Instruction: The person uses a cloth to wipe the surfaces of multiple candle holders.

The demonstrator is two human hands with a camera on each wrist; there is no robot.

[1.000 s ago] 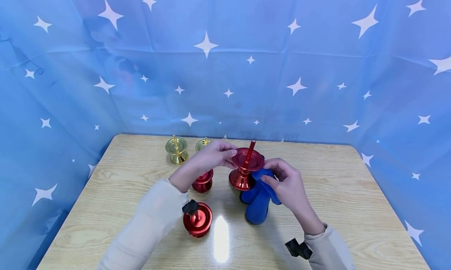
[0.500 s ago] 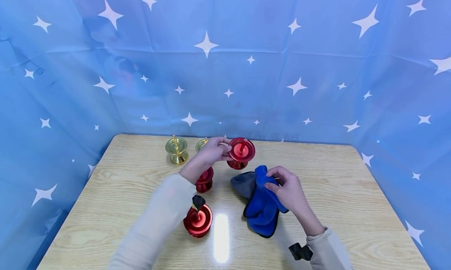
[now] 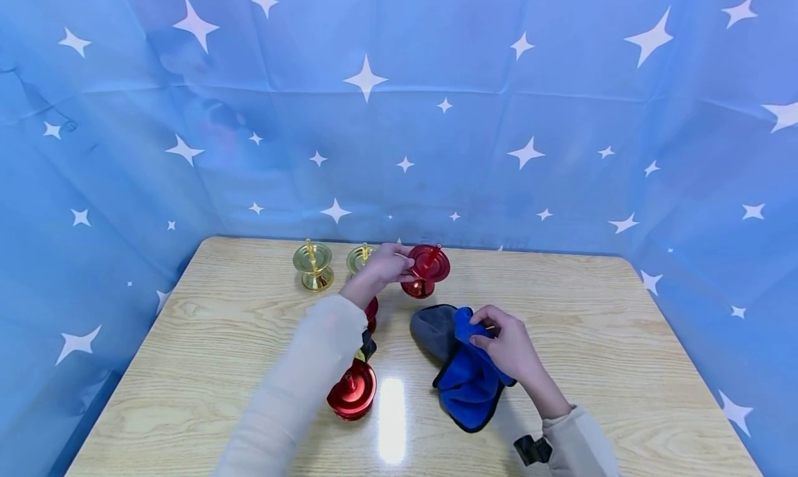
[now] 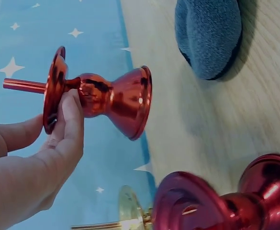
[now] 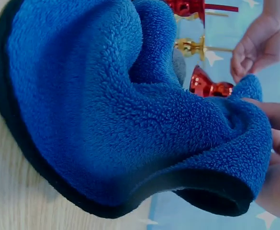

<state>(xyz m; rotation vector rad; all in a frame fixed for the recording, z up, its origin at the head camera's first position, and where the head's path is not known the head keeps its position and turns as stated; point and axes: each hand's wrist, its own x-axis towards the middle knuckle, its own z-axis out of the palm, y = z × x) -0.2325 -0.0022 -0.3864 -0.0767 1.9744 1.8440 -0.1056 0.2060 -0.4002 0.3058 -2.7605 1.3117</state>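
My left hand (image 3: 388,264) grips a shiny red candlestick (image 3: 430,264) under its dish-shaped top, close over the back part of the table. In the left wrist view, the thumb lies at the dish's rim and the fingers reach below it; the candlestick's spike (image 4: 24,86) and flared base (image 4: 135,103) are bare. My right hand (image 3: 510,344) pinches a gathered corner of a blue plush cloth (image 3: 470,394) with dark edging. The cloth's grey side (image 3: 432,330) shows at its left. Folds cover part of the right fingertips in the right wrist view.
Two gold candlesticks stand at the back left: one in full view (image 3: 316,266), the other (image 3: 357,258) partly behind my left hand. Another red candlestick (image 3: 352,392) stands nearer the front. A further red one (image 3: 373,311) is mostly hidden by the left sleeve. A blue starry curtain (image 3: 399,151) backs the table.
The left hand has carried the red candlestick away from the cloth, back and slightly left. The cloth, still pinched in the right hand, has dropped lower and spread, baring its grey side.
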